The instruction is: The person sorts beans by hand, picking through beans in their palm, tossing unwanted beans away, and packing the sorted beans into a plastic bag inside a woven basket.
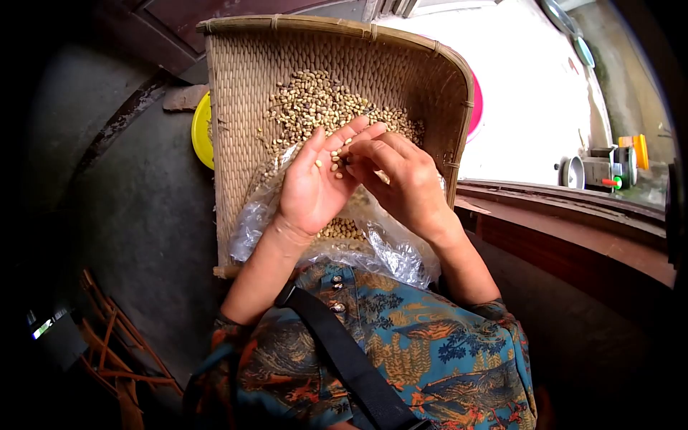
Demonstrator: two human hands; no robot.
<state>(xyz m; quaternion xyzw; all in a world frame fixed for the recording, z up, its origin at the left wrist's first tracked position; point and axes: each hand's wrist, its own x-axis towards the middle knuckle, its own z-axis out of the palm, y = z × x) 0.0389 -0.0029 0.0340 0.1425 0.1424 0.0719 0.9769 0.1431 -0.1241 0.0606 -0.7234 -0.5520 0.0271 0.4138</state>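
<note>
Beans Resting in an Open Left Palm, Right Fingertips Partly Hidden

The left hand (315,186) is lying palm up, its fingers extended and spread a little, its thumb standing apart. A few loose pale beans (336,159) are resting on the palm and fingers; their exact kind is hard to make out. The right hand (408,172) is curling in from the other side, thumb and index finger bending over the left fingers. Its own knuckles are hiding part of the grip, and a dark speck is showing near the fingertips; whether they are pinching it, or touching the palm, I cannot tell. Something pale is peeping out beneath the curled fingers, too covered to identify.

Beyond the hands, a bean heap (315,100) is spreading across a woven winnowing basket (236,129), the hands covering its nearer part. A clear plastic bag (390,247) is lying crumpled at the basket's near side, with more beans showing below the wrists; creases and glare are blurring its outline, and the forearms are crossing over it.

The basket is hiding most of a yellow round container (201,129) on the left and a pink one (476,107) on the right. Glare is washing out the ground beyond, while darkness is swallowing the frame's edges.
</note>
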